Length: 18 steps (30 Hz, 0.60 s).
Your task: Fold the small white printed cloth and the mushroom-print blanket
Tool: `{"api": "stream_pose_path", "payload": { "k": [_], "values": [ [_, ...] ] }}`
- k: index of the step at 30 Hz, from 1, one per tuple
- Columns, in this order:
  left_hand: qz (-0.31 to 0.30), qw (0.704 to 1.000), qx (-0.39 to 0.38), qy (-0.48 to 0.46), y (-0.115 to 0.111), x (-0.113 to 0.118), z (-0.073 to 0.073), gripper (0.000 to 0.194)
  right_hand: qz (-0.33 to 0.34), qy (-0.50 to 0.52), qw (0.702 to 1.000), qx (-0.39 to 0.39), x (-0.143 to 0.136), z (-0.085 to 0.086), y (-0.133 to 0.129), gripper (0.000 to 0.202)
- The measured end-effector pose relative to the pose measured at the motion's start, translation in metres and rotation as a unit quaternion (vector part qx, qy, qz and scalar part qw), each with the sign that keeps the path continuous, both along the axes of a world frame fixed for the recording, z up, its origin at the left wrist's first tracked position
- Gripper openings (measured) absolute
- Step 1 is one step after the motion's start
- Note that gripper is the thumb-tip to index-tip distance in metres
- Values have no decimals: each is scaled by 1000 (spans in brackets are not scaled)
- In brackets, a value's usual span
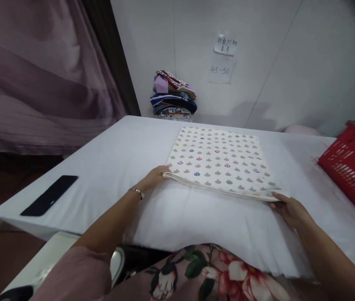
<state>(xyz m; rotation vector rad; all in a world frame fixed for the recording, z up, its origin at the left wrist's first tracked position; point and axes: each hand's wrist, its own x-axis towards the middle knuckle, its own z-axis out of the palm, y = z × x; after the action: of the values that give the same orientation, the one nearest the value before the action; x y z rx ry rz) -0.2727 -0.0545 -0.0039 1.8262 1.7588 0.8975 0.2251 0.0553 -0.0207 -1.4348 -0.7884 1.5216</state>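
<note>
A folded white cloth (218, 161) with a small grey and coloured print lies on the white-covered table (102, 159). Its near edge shows several layers and is lifted a little off the surface. At the near left corner, my left hand (158, 175) pinches the layers between thumb and fingers. My right hand (292, 209) grips the near right corner, thumb on top and fingers underneath. The far part of the cloth rests flat.
A black phone (50, 195) lies on the table's left side. At the right edge stands a red plastic basket (349, 163). Beyond the far edge is a pile of folded cloths (174, 98). Paper notes (221, 72) hang on the wall. A mauve curtain (39, 75) hangs at left.
</note>
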Motion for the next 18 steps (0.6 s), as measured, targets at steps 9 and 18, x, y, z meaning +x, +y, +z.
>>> {"api": "stream_pose_path", "payload": {
  "k": [9, 18],
  "values": [
    [16, 988, 71, 138, -26, 20, -20, 35, 1, -148, 988, 36, 16, -5, -25, 53],
    [52, 989, 96, 104, -38, 34, -27, 25, 109, -533, 696, 468, -10, -7, -48, 35]
  ]
}}
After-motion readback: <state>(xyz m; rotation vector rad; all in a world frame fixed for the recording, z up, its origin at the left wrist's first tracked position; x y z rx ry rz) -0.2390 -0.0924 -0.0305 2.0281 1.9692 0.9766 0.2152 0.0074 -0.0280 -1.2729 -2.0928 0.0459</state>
